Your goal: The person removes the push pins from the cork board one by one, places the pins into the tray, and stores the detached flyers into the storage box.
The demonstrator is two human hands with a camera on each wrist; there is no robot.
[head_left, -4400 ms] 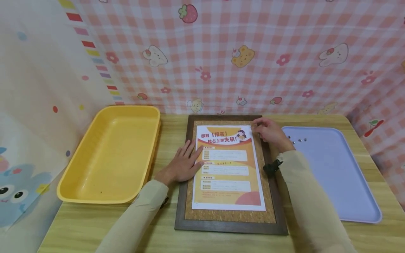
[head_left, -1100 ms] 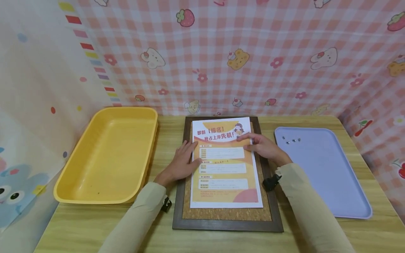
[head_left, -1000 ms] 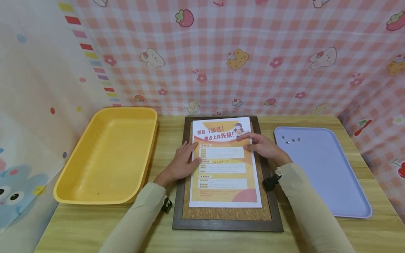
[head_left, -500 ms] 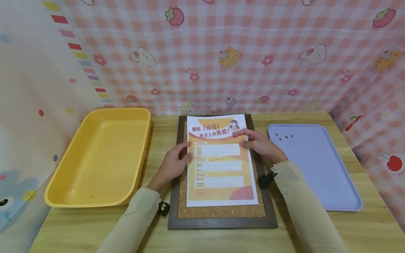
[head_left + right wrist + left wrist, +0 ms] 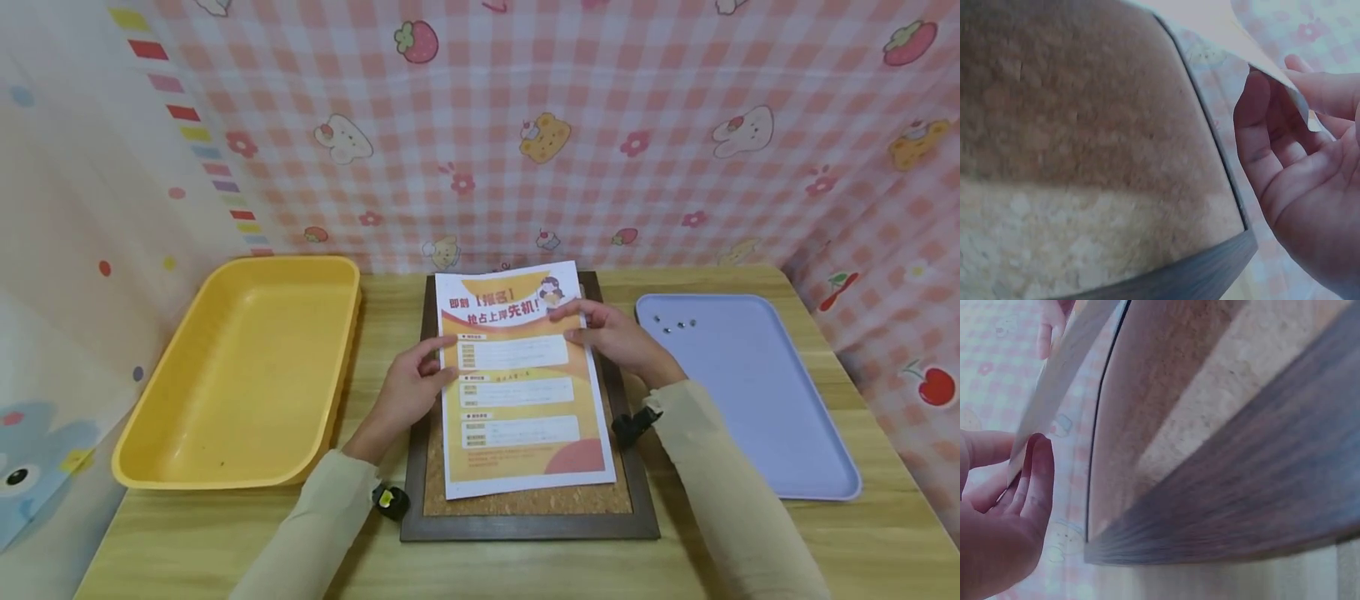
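A printed sheet of paper (image 5: 517, 400), orange and yellow with a cartoon figure at its top right, is held over a cork board (image 5: 540, 502) with a dark wooden frame. My left hand (image 5: 408, 387) pinches its left edge, fingers behind and thumb in front. On the opposite edge, my right hand (image 5: 622, 342) pinches it near the upper part. Both wrist views show bare cork under the raised sheet (image 5: 1060, 375), with a shadow across the cork. The sheet bends slightly at the right hand (image 5: 1310, 175) in the right wrist view.
To the left stands a deep yellow tray (image 5: 348, 333). A shallow lavender tray (image 5: 757, 392) lies to the right, with several small shiny metal pieces (image 5: 681, 324) near its far left corner. Behind the wooden table (image 5: 525, 571) hangs a pink checked cloth (image 5: 480, 125).
My right hand has come down from the board's top right corner to the sheet's right edge. The left hand has gone from lying flat to pinching, and the sheet has lifted off the cork.
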